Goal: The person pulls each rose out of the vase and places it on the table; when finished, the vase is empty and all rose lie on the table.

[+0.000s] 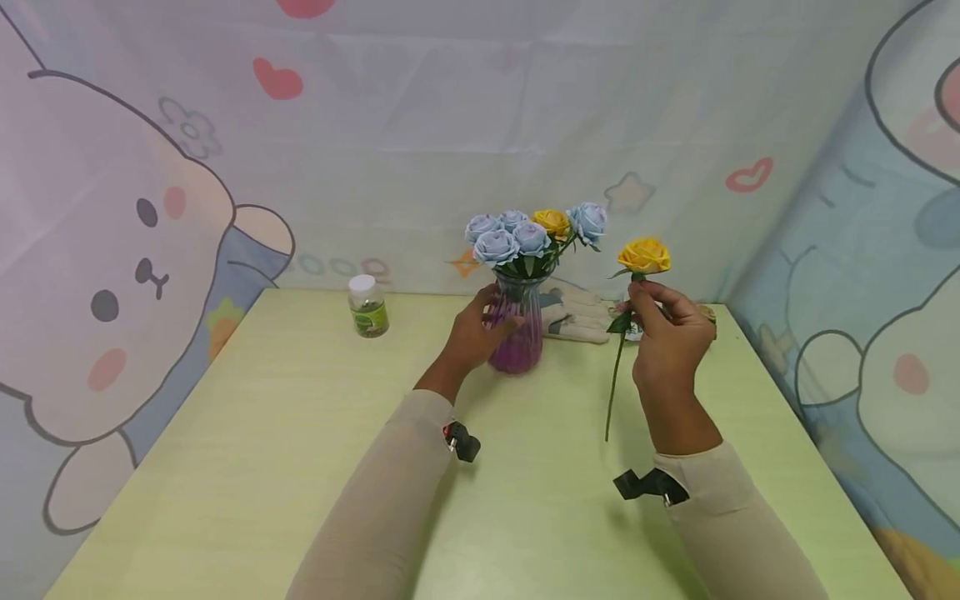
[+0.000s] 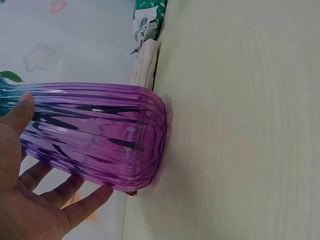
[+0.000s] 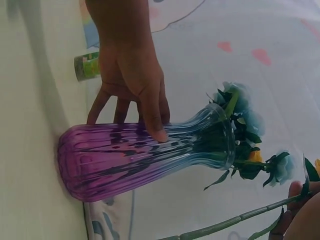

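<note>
A ribbed glass vase (image 1: 517, 333), purple below and bluish at its flared neck, stands upright on the table. Out of its mouth rise several light blue roses (image 1: 496, 247) and one yellow rose (image 1: 552, 222). My left hand (image 1: 476, 333) holds the vase from its left side, thumb across the front and fingers spread around the back. To the right of the vase, my right hand (image 1: 675, 329) pinches a second yellow rose (image 1: 644, 255) just under its bloom. That rose's long green stem (image 3: 240, 218) hangs down over the table, with leaves near the fingers.
A small jar (image 1: 368, 307) with a white lid and green label stands at the back left of the table (image 1: 225, 467). Behind the vase lies a pair of patterned pale gloves (image 1: 576, 312). A green and white packet (image 2: 148, 20) is near them. A printed curtain backs the table.
</note>
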Motion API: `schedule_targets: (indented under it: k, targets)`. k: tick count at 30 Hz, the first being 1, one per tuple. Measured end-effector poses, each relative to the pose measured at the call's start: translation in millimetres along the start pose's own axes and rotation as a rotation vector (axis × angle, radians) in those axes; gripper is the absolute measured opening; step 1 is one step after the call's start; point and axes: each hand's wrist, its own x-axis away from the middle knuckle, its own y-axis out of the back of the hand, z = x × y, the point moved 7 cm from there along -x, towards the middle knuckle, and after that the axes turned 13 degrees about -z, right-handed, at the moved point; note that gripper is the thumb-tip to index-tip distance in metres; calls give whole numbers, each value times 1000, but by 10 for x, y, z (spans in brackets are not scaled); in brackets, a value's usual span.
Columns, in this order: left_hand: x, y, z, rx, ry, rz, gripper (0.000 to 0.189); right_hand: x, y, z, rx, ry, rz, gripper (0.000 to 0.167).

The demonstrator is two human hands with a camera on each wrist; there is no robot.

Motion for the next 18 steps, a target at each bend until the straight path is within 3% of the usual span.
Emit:
schedule_targets:
  k: [13, 18]
  targets:
    - [4, -3, 3, -18, 9, 6, 83, -25, 92, -331, 50, -68, 33, 5]
    - [9, -1, 0, -28, 13, 6, 83, -54, 127, -462, 145, -77, 32, 6]
